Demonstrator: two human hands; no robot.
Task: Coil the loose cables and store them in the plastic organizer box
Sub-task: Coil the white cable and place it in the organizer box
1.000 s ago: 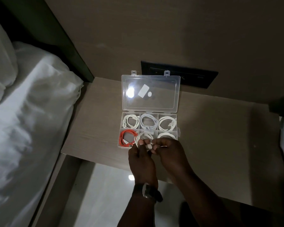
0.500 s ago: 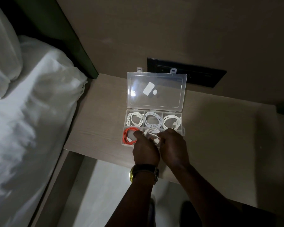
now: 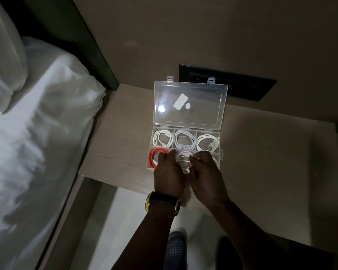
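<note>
On the far left I see the white bed [image 3: 37, 143], soft and big, and it sits right next to the little wooden shelf [image 3: 115, 137], so it is out of my way. Next comes the plastic organizer box [image 3: 221, 155] on the shelf, with its clear lid [image 3: 191, 104] tipped back and open so I can reach every little room inside. The back row has three white cables, one coil in each room, and I think they are curled tight so they fit and do not spring out. At the front left is the orange cable [image 3: 153, 155], also curled in its own room. My left hand [image 3: 169, 176] is over that corner, fingers bent down on the left side of the white cable [image 3: 184, 158] in the front middle room. My right hand [image 3: 206, 174] is just beside it, fingers pinched on the right side of the same coil. I think I use both hands so the coil stays round while I push it down into its room. My right hand hides the front right room, so I cannot tell what is in there. The walls between the rooms are thin and close, and the coil could catch on them or pop back up. Behind the box is a dark wall plate [image 3: 242, 88], and the lid leans near it. Down below I see the pale floor [image 3: 125, 221] and a shoe [image 3: 176, 244], far from my work.
</note>
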